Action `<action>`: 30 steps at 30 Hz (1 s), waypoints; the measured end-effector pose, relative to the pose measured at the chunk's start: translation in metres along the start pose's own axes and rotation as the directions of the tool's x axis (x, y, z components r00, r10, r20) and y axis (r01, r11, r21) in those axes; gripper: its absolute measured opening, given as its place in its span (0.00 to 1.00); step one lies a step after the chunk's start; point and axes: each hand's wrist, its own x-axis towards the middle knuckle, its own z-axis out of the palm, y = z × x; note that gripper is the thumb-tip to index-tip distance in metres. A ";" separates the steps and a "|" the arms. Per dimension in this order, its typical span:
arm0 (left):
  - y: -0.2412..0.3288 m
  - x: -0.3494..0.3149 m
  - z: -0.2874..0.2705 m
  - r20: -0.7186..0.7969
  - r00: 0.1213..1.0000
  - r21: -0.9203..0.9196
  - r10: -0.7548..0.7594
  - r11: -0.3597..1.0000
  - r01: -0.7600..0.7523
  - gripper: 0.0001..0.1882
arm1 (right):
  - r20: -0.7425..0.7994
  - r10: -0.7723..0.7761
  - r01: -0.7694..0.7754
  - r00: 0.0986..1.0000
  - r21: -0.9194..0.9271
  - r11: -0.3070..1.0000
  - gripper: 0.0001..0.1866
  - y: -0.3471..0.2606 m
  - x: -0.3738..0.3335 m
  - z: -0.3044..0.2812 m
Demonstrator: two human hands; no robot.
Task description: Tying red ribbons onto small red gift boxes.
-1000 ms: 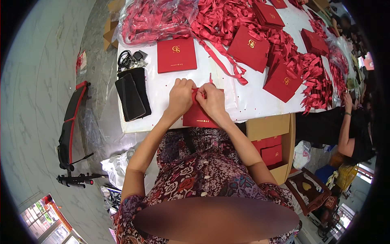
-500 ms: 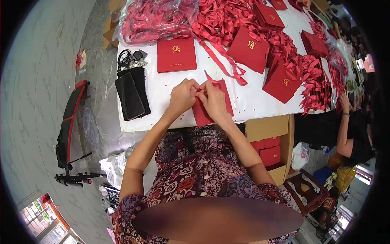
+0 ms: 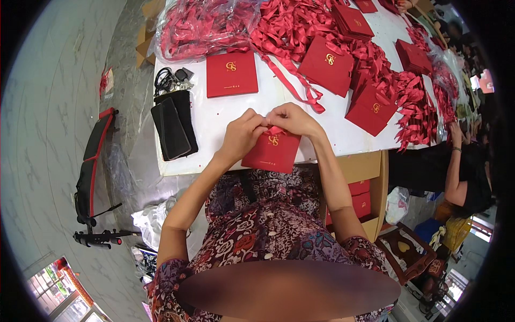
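A small red paper gift bag with a gold emblem lies at the table's front edge, its lower end just over the rim. A short red ribbon runs across its top. My left hand is closed at the bag's upper left corner, pinching the ribbon. From the right, my right hand pinches the ribbon too, its fingertips meeting the left ones above the bag. The exact grip is partly hidden behind the fingers. Just beyond my hands another red bag lies flat.
Heaped red ribbons and a plastic bag of ribbons fill the table's far side. Stacked red bags lie at right. A black phone rests at left. Below the table stands a cardboard box holding red bags. A co-worker's arm shows at far right.
The bag has turned so its gold emblem shows, and it has come slightly nearer to me. My right hand has swung outward to the right, and both hands stay pinched together at its top.
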 end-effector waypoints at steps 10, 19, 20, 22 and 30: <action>0.006 0.001 0.002 0.048 0.999 0.067 0.003 0.998 -0.006 0.07 | 0.013 0.095 -0.094 0.995 -0.055 0.994 0.13 0.005 0.013 0.007; 0.007 0.004 -0.002 0.057 0.987 -0.012 -0.147 0.989 0.148 0.08 | -0.428 0.041 -0.007 0.903 0.081 0.997 0.16 0.016 0.025 0.008; -0.001 0.002 -0.001 0.061 0.987 -0.013 -0.147 0.989 0.148 0.08 | -0.482 0.007 0.036 0.876 0.080 0.996 0.16 0.016 0.025 0.006; -0.020 0.003 0.001 -0.009 0.994 0.057 -0.111 0.992 0.111 0.07 | -0.448 0.007 -0.012 0.894 -0.006 1.000 0.18 0.015 0.021 0.000; -0.035 0.028 0.022 -0.126 0.984 0.175 -0.124 0.974 0.146 0.09 | -0.405 0.025 -0.204 0.914 -0.406 0.891 0.17 0.004 0.001 0.013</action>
